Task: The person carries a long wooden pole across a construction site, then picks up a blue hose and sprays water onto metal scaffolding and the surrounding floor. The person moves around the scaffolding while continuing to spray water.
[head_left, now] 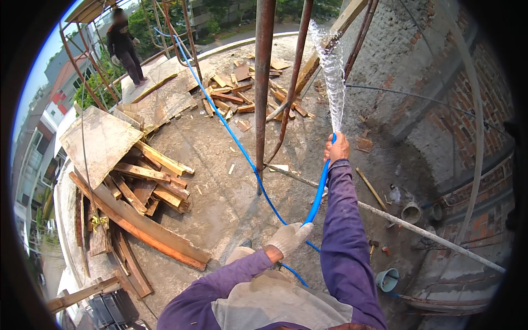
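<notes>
My right hand (338, 148), bare, is closed around the blue hose (318, 199) near its open end. From that end a jet of water (333, 82) shoots up and away toward the rough grey wall. My left hand (290, 238), in a pale work glove, is closed on the same hose lower down, close to my body. Beyond the left hand the hose runs back across the floor to the far left edge; another stretch of it shows below that hand.
Rusty scaffold poles (263, 82) stand ahead, with a slanting timber (313, 60) beside them. Stacked planks (148, 181) lie left, scrap wood (236, 94) farther off. A grey pole (429, 242) crosses at right above a bucket (387, 280). A person (125, 47) stands far left.
</notes>
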`<act>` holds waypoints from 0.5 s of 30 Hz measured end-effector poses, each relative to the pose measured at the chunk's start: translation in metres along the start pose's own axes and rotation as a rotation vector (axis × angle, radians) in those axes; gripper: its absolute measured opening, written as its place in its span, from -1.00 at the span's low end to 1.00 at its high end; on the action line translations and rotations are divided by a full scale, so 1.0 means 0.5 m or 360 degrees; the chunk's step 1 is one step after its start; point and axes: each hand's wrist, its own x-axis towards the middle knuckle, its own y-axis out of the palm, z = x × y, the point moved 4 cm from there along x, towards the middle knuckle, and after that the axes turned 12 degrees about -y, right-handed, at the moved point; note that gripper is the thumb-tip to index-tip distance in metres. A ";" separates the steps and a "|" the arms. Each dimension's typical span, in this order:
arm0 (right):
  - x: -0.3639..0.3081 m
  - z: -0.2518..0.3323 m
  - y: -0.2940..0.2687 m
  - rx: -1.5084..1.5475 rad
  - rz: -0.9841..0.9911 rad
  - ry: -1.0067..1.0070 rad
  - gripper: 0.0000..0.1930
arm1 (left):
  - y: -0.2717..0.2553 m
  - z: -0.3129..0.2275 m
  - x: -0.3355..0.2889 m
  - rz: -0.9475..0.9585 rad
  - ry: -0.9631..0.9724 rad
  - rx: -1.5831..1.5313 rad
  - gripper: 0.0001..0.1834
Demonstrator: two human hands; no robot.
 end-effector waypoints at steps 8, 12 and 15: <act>0.142 -0.017 0.142 -0.0037 -0.0125 0.0036 -0.66 | -0.128 0.009 0.151 -0.0094 0.0406 0.0134 -0.52; 0.235 -0.043 0.208 -0.0192 -0.0179 0.0109 -0.61 | -0.214 -0.020 0.224 0.0100 0.0038 -0.0075 -0.51; 0.291 -0.042 0.231 -0.0198 -0.0012 0.0134 -0.60 | -0.266 -0.066 0.266 -0.0024 0.0548 0.0322 -0.47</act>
